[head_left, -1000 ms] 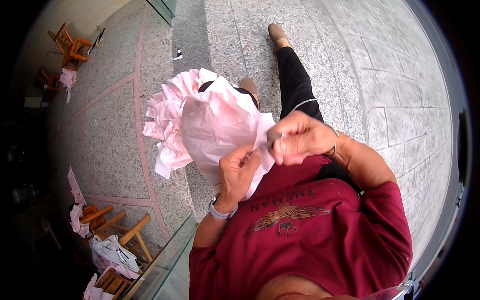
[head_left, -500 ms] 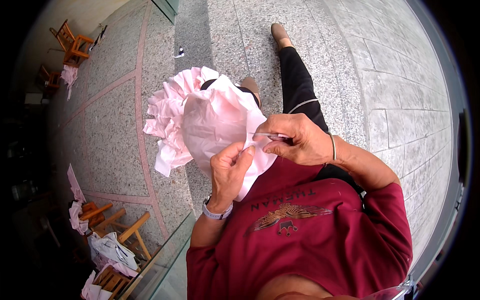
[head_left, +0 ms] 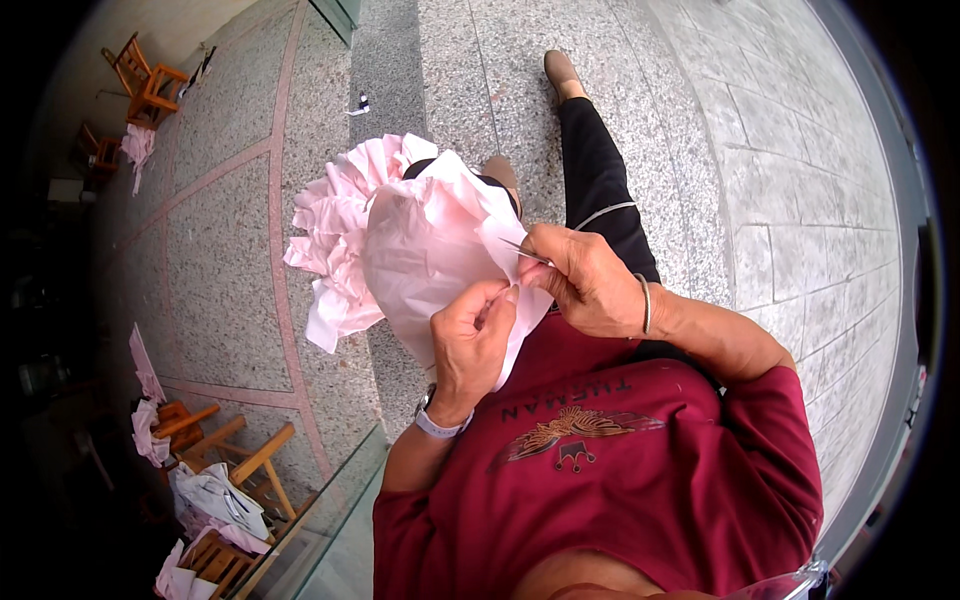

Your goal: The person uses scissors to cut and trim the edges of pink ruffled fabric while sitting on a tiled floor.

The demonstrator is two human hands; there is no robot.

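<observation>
A big piece of thin pink cloth or paper [head_left: 430, 260] lies across my lap, with a crumpled ruffled mass [head_left: 330, 240] on its left. My left hand [head_left: 470, 340] pinches the lower right edge of the pink piece. My right hand [head_left: 575, 280] is just right of it, closed on a small pointed metal tool [head_left: 515, 247], apparently snips, whose tip lies over that edge near my left fingers. My right fingers partly hide the tool.
Wooden chairs [head_left: 155, 90] stand at upper left on the speckled floor [head_left: 215, 280]. More chairs [head_left: 260, 455] at lower left hold pink and white material [head_left: 220, 500]. A glass panel [head_left: 345, 510] is beside me on the left. Grey paving [head_left: 800, 200] lies to the right.
My right hand has turned and shifted slightly, so the metal tool's thin tip now shows pointing left across the pink edge. My left hand stays pinched there with only small finger shifts.
</observation>
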